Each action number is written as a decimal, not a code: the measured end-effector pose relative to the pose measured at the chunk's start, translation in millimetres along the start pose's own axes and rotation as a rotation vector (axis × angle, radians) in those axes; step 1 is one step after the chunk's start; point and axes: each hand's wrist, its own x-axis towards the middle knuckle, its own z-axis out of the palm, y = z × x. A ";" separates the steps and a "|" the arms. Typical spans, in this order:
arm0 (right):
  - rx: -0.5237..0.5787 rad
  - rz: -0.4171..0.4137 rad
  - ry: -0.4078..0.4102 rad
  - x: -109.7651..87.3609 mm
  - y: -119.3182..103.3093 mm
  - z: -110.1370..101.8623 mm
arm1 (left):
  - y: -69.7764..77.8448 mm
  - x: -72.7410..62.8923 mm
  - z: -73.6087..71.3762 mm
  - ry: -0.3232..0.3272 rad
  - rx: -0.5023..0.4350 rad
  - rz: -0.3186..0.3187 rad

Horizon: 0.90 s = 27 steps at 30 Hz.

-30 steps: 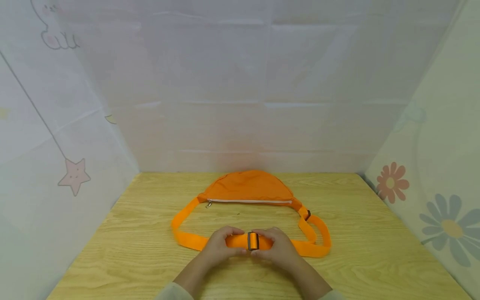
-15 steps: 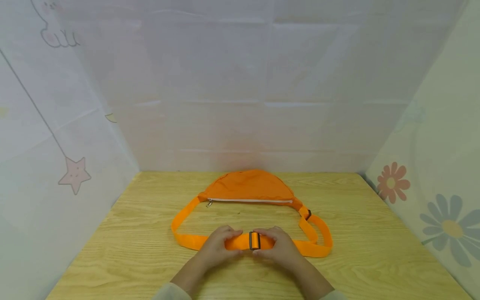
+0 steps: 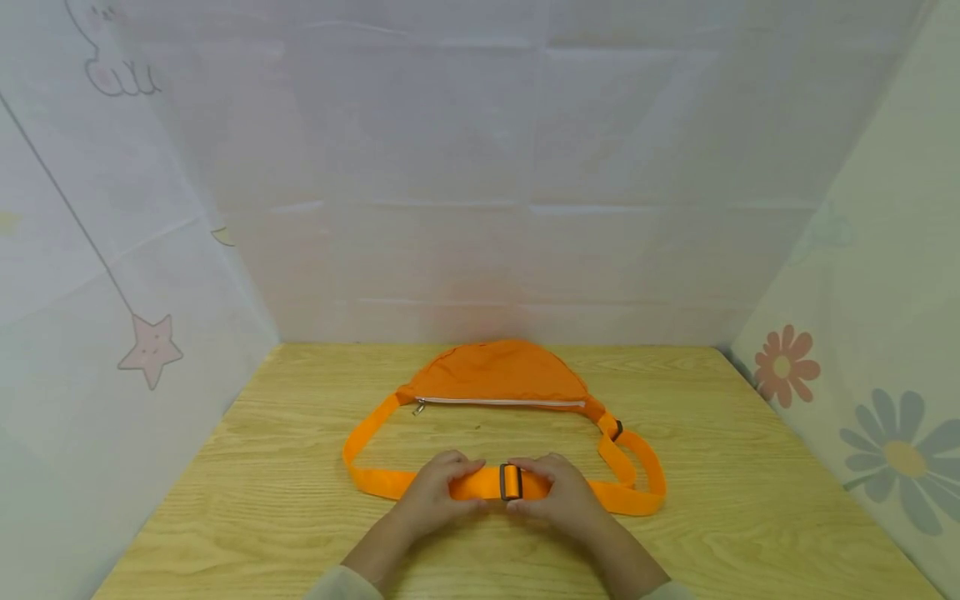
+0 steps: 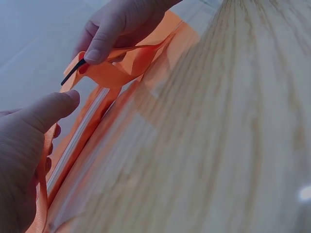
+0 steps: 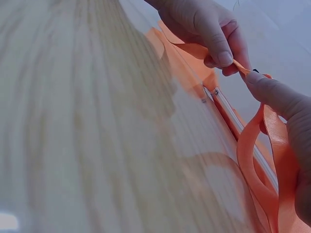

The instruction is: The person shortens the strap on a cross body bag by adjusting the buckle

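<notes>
An orange waist bag (image 3: 498,373) lies on the wooden table, its white zipper (image 3: 498,403) facing me and the metal zipper pull (image 3: 419,407) at the left end. Its orange strap (image 3: 382,482) loops toward me. My left hand (image 3: 435,493) pinches the strap left of a dark strap adjuster buckle (image 3: 511,482), thumb below and fingers above. Right of that buckle, my right hand (image 3: 564,497) pinches the strap close against it. In the left wrist view the buckle (image 4: 73,72) stands edge-on at the right hand's thumb (image 4: 98,46). Palms partly hide the strap.
A second dark buckle (image 3: 617,429) sits near the bag's right end, where the strap doubles into a loop (image 3: 651,467). The wooden table (image 3: 300,417) meets a pale back wall (image 3: 480,208). Printed side walls flank it.
The buckle and the hands around it have shifted very slightly to the right. Both hands keep their pinch on the strap, and the bag stays in place.
</notes>
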 end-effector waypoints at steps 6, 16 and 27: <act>-0.020 -0.011 0.006 0.2 1.3 -0.9 | 0.2 -1.1 -0.6 0.012 -0.020 0.029; 0.005 -0.008 -0.008 0.4 2.2 -1.8 | 0.5 -0.9 1.0 0.008 -0.029 0.049; -0.005 -0.021 -0.012 0.8 0.9 -1.3 | 2.2 -0.5 4.9 0.014 -0.072 -0.006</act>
